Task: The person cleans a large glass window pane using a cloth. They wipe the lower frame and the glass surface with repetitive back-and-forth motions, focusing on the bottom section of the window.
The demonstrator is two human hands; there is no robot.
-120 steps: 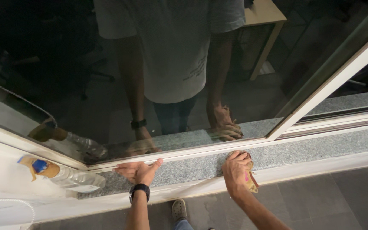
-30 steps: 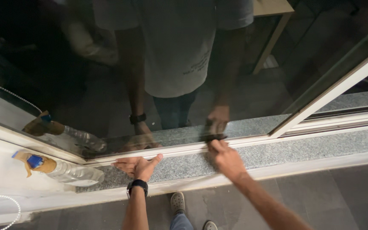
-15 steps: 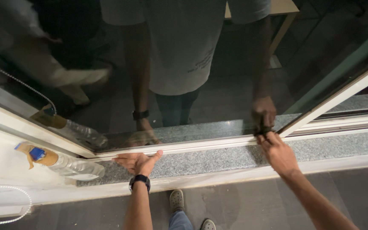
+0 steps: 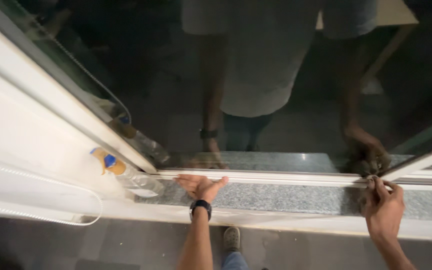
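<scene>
My left hand (image 4: pixel 200 186) lies flat with fingers spread on the speckled grey stone sill (image 4: pixel 286 197), its fingertips touching the white lower rail of the window frame (image 4: pixel 286 177). A black watch sits on that wrist. My right hand (image 4: pixel 383 205) is far to the right on the sill. Its fingers are bunched against the rail where a slanted white frame bar meets it, pressing what looks like a small dark cloth (image 4: pixel 363 201), mostly hidden under the hand. The dark glass (image 4: pixel 276 75) mirrors my body and both arms.
A clear plastic bottle (image 4: pixel 128 174) with a blue cap and amber label lies at the sill's left end against the white frame. A white cord (image 4: pixel 51 197) loops along the wall at the left. My shoe (image 4: pixel 232 238) shows on the grey floor below.
My right hand has slid to the right along the lower rail, out to the slanted frame bar. My left hand has stayed flat on the sill.
</scene>
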